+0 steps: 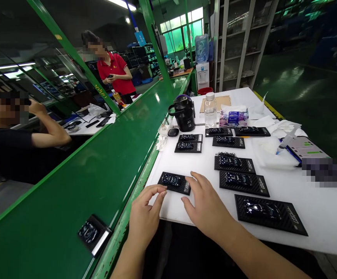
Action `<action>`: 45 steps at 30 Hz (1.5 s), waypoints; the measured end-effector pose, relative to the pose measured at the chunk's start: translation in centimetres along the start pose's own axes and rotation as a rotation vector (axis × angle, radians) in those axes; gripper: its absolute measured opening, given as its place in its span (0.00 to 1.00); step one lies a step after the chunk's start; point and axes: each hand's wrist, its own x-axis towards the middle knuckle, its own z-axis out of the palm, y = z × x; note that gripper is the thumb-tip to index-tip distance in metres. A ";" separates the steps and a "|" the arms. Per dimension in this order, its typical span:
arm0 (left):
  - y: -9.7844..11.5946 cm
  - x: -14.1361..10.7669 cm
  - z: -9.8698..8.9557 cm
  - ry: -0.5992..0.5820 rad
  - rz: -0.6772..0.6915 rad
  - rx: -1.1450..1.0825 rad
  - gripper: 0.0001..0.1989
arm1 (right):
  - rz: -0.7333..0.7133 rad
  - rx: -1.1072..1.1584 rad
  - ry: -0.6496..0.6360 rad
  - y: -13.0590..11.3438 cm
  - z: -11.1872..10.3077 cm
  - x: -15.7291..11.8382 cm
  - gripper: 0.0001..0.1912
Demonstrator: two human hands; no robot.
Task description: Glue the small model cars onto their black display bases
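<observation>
The step seems to be positioning the model car [171, 179] on the worktop [190, 162] — left hand's [144, 213] fingers nearly together at its base [181, 188], grip unclear, right hand's [207, 205] apart — calling for light, even contact.

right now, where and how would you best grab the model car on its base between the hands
Probably by the short ends of its black base, left hand from the left, right hand from the right: the flat base extends beyond the glossy car, most at its lettered end.
</observation>
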 end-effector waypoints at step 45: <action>-1.3 1.1 2.5 -0.066 -0.362 -0.039 0.19 | -0.294 -0.417 -0.186 0.7 1.4 -1.6 0.24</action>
